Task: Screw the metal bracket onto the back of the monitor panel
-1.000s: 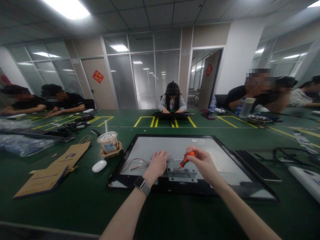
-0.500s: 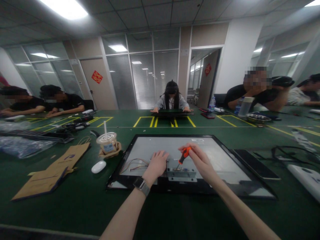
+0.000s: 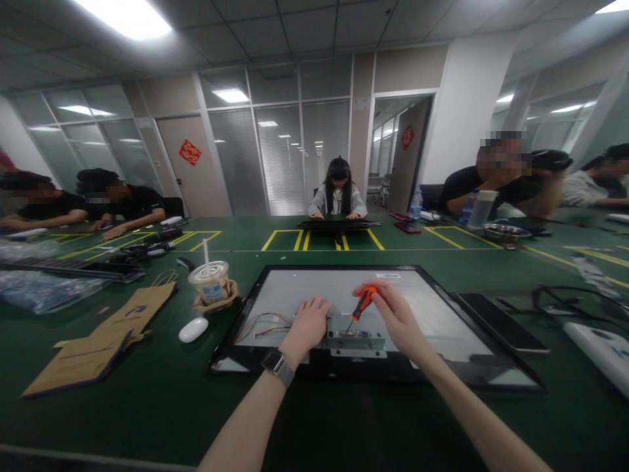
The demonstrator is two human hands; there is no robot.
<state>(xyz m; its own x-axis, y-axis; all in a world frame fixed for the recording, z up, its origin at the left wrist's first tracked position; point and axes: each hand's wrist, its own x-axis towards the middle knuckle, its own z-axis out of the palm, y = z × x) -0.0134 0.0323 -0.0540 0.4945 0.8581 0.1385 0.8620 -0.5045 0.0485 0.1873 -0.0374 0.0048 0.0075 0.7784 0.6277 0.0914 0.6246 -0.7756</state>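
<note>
A flat screen panel (image 3: 289,288) with a black frame lies on the green table, its pale back facing up. In my right hand (image 3: 400,321) is a screwdriver (image 3: 364,303) with an orange and black handle, its shaft slanting down to a metal bracket (image 3: 358,344) near the panel's front edge. My left hand (image 3: 310,324), wearing a watch, rests on the panel just left of the bracket, fingers stretched forward. Thin cables (image 3: 263,321) lie to the left of that hand. The screwdriver's tip is too small to make out clearly.
Left of the panel are a drink cup (image 3: 210,280) with a straw, a white mouse (image 3: 193,330) and a paper bag (image 3: 101,337). On its right lies a black slab (image 3: 501,321) beside a white device (image 3: 602,351). A person (image 3: 337,190) sits opposite; others sit at both sides.
My hands and the screwdriver look almost unchanged. The person opposite has drawn both hands inward on the dark panel there. A person at left has shifted an arm.
</note>
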